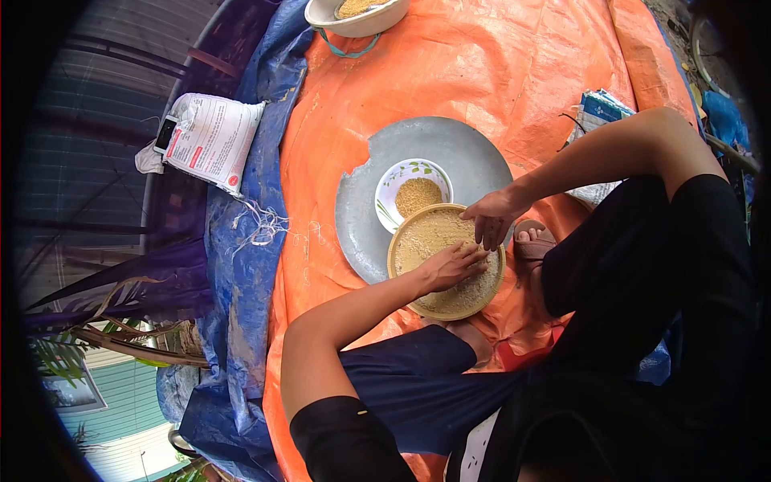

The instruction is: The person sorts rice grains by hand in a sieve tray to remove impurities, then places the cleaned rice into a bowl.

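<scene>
A round, shallow, tan sieve-like tray (393, 259) holds a layer of pale grain. My left hand (451, 267) lies over the grain with its fingers stretched out and touching it. At the tray's upper right rim is my right hand (495, 215), fingers loosely bent and apart, pointing down toward the grain. Neither hand grips anything that I can see. Beside the tray, partly overlapped by it, a white bowl with green leaf patterns (386, 183) contains golden grain (418, 195). Both rest over a grey round metal sheet (353, 229) with a broken edge.
An orange tarp (450, 72) covers the ground, bordered by a blue tarp (241, 305). A white basin (371, 24) with more grain stands at the top. A printed white sack (215, 138) lies left, with loose white threads (261, 223). Another bag (601, 108) sits right.
</scene>
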Available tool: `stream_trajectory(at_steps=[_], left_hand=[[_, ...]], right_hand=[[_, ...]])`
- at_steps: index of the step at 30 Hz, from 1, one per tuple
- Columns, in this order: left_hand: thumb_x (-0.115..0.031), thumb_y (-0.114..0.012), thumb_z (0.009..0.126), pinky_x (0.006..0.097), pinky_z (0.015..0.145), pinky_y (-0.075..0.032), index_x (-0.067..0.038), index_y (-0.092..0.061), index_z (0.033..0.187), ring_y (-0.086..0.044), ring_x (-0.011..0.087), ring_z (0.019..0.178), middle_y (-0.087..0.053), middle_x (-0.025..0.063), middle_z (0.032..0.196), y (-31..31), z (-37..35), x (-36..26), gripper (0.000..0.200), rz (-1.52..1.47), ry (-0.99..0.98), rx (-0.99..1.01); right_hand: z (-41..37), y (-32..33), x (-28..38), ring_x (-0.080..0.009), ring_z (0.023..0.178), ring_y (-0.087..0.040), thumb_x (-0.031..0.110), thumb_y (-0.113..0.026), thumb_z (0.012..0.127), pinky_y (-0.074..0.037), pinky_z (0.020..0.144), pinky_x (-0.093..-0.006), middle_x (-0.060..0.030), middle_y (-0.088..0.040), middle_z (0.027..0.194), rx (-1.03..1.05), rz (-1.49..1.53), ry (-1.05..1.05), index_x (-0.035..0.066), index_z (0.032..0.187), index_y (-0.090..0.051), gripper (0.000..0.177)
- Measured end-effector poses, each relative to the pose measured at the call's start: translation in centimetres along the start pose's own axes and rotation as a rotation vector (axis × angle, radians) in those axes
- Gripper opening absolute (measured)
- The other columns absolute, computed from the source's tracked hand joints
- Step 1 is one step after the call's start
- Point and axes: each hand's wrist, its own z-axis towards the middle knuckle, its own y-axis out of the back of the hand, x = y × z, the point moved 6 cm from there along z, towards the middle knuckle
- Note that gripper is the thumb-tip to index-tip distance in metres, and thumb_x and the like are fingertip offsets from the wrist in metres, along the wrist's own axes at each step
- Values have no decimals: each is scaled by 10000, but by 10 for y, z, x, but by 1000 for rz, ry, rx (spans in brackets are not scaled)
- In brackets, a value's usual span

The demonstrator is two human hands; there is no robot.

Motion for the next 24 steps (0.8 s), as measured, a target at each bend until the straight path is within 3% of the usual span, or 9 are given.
stream_trajectory(at_steps=[24], left_hand=[[-191,-416,920,465,1138,-271,-159,-381,1451,-326,301,1400,-311,117,1524,-1,-1,1,532,0,-3,-24]], right_hand=[[-8,-5,5,-323,1166,-576,536,-282,988,-463,1021,-395,-296,-566,1233,-14,-12,13,-136,1271,-478,755]])
